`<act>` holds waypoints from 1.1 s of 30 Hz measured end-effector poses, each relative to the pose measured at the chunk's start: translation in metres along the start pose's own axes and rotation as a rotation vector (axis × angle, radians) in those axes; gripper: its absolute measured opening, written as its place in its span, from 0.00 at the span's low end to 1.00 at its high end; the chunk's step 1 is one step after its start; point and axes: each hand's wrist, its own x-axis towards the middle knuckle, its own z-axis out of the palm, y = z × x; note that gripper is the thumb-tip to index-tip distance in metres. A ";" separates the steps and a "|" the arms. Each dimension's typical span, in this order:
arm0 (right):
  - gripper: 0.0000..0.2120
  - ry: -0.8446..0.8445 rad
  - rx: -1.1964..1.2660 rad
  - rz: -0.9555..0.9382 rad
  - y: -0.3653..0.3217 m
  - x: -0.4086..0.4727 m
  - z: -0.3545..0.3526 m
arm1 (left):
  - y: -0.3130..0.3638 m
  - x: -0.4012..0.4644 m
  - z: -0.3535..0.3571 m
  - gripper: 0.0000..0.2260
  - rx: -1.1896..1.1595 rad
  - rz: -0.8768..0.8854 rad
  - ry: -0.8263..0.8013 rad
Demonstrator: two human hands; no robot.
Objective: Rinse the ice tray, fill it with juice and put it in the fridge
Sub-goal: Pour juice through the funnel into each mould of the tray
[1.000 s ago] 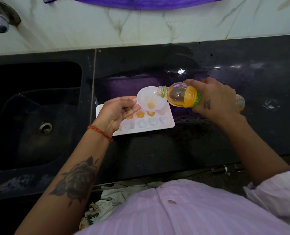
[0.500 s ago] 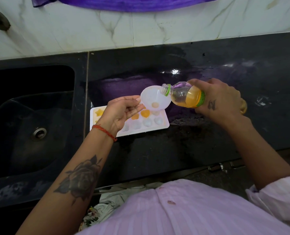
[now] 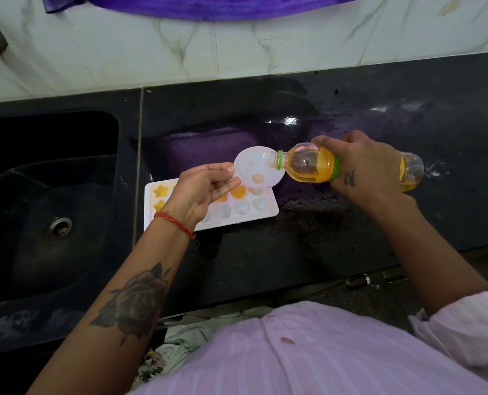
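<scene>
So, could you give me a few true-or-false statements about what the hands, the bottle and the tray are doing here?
1. The right hand grips the juice bottle, tipped sideways. True.
2. The left hand holds a funnel over the ice tray. True.
3. The ice tray sits in the sink. False: it lies on the black counter.
4. Every tray cell holds juice. False: several near cells look unfilled.

Single head-worn view looks steeply down, close over the counter [image 3: 322, 252].
</scene>
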 end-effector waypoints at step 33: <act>0.35 -0.073 0.244 -0.151 -0.081 0.009 -0.025 | 0.018 -0.032 -0.083 0.05 -0.195 0.121 0.090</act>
